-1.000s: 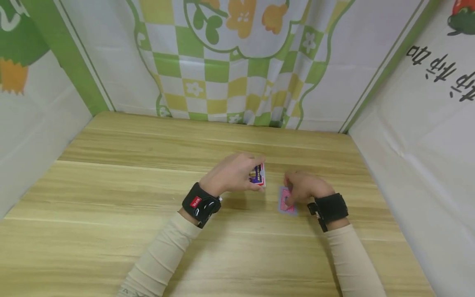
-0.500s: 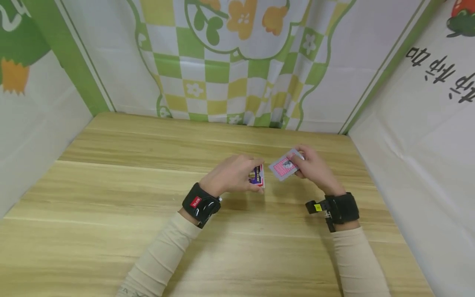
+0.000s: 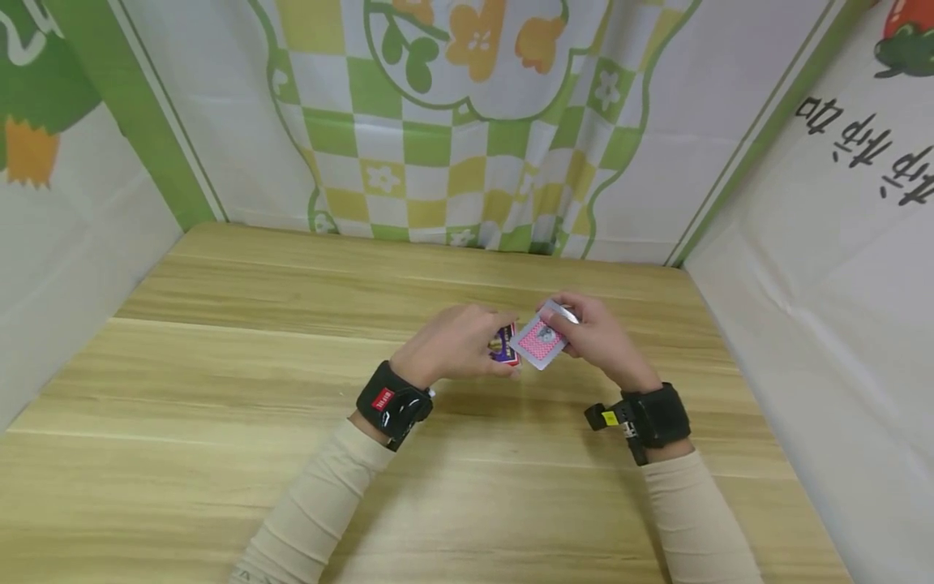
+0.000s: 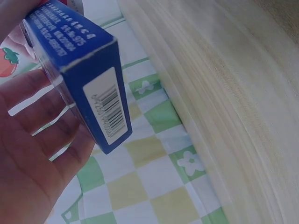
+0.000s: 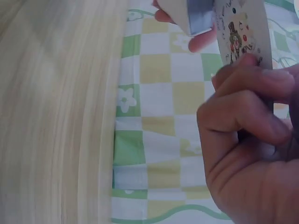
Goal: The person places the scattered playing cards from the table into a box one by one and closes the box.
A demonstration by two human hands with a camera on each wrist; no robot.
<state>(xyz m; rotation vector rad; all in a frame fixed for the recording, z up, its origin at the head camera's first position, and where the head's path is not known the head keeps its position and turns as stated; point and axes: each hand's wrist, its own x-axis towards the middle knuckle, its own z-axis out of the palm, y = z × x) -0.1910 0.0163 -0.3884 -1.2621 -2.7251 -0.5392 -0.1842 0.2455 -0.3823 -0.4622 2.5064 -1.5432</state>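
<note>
My left hand (image 3: 456,345) grips a small playing card box (image 3: 503,345) between thumb and fingers. In the left wrist view the box (image 4: 98,88) shows its blue side and a white barcode label. My right hand (image 3: 601,337) pinches playing cards (image 3: 540,341) with a red-patterned back facing up; how many cannot be told. Their lower left corner overlaps the box's right end in the head view. In the right wrist view a joker picture shows on the cards' (image 5: 243,28) underside, close beside the box's pale end (image 5: 198,16).
Both hands are above a wood-grain table (image 3: 219,422). A green and yellow checked curtain (image 3: 438,154) hangs along its back edge, and white printed cloth walls (image 3: 817,268) stand at the sides. Black camera straps (image 3: 657,415) wrap both wrists.
My right hand has picked the cards up off the table, turned them, and brought them left against the box's end. My left hand with the box has hardly moved.
</note>
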